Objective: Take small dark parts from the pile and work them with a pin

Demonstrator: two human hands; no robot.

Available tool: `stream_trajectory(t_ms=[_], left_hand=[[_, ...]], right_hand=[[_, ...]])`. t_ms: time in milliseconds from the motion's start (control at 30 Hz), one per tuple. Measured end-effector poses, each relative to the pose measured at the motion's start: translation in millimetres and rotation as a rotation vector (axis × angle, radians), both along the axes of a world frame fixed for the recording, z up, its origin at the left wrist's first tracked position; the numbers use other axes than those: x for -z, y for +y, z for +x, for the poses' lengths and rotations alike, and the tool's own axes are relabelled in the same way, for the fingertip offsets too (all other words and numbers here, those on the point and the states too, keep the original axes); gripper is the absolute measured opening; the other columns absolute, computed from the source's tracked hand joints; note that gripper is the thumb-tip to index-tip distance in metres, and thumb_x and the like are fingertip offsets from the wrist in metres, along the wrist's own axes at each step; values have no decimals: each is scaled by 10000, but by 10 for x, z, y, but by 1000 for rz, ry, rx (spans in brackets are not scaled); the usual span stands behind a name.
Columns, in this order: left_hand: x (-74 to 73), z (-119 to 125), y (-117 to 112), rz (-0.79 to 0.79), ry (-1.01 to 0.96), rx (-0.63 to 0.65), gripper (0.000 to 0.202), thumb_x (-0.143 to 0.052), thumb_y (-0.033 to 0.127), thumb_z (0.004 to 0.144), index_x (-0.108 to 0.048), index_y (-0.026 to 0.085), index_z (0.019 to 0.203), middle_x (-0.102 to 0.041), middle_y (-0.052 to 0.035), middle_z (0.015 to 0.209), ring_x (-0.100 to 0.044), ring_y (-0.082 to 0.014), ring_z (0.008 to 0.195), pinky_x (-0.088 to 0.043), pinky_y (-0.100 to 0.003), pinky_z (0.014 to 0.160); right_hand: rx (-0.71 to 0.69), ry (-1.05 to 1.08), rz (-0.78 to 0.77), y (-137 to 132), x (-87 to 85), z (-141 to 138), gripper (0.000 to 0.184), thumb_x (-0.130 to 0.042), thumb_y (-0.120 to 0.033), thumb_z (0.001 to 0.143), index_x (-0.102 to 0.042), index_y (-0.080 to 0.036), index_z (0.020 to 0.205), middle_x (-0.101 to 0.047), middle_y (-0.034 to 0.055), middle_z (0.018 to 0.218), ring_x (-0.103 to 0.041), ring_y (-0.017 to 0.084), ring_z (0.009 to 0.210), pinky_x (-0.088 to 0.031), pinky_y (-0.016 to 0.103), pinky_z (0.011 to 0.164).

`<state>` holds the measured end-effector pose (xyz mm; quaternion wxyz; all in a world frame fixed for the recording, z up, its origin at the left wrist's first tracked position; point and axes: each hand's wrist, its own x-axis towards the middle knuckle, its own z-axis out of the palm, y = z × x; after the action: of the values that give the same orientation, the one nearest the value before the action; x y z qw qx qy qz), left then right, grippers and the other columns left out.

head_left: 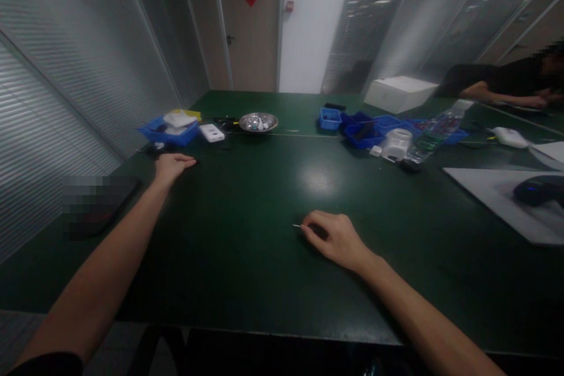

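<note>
From your head cam, you've got both hands out over the green table point(247, 258), pretty far apart. Your right hand point(337, 238) is low over the middle of the table, and its grip is closed: thumb and forefinger are pinching a thin white stick point(296, 225), so that's where the stick is, poking out past your fingertips toward the left. Can't tell what it's made of, it's way too small. Your left hand point(171, 168) is stretched out further up on the left, fingers together and pointing right. There's a tiny dark bit right by the fingertips, but honestly I can't tell if that grip is holding anything. Just beyond that hand is a blue basket point(176, 139) with white stuff piled in it and something yellow at the back, then a white gadget point(212, 133) beside it, and a shiny metal bowl point(245, 120) with small pale things inside. Over on the right side you've got a small blue bin point(330, 123), more blue trays, a white tub point(398, 141) and a clear plastic bottle point(434, 134) leaning over at an angle, with a white box point(396, 96) behind them. Nearer on the right, a dark mouse point(537, 189) sits on a grey mat point(480, 188), and another person's forearm point(502, 96) rests on the far end.
</note>
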<state>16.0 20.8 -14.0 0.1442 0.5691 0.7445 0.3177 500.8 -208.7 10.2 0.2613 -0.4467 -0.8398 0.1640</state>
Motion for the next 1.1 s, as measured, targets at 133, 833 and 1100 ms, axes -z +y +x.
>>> stream_trajectory(t_ms=[133,833,1100], left_hand=[[-64,-5,46,-50,-13,-27,327,-821,300,782,-795,99,1039,-744,-20,763,-612,-171,751,-488,-280,751],[-32,457,-279,24,876,208,307,-594,140,835,-707,86,1116,-684,-258,1076,-656,-402,1033,-478,-438,871],[8,490,-328,27,799,185,404,-489,199,920,-653,25,1245,-682,-291,1103,-684,-401,988,-498,-445,832]], right_hand=[[-3,-1,-19,-8,-19,-5,209,-518,-356,1028,-668,-222,973,-709,14,886,-595,118,638,-438,257,634],[5,-40,17,-25,-18,-13,199,-520,-347,1023,-664,-222,967,-696,11,870,-590,128,660,-423,255,633],[4,-45,21,-18,-23,-23,199,-520,-348,1022,-664,-224,962,-697,10,864,-592,128,663,-419,255,631]])
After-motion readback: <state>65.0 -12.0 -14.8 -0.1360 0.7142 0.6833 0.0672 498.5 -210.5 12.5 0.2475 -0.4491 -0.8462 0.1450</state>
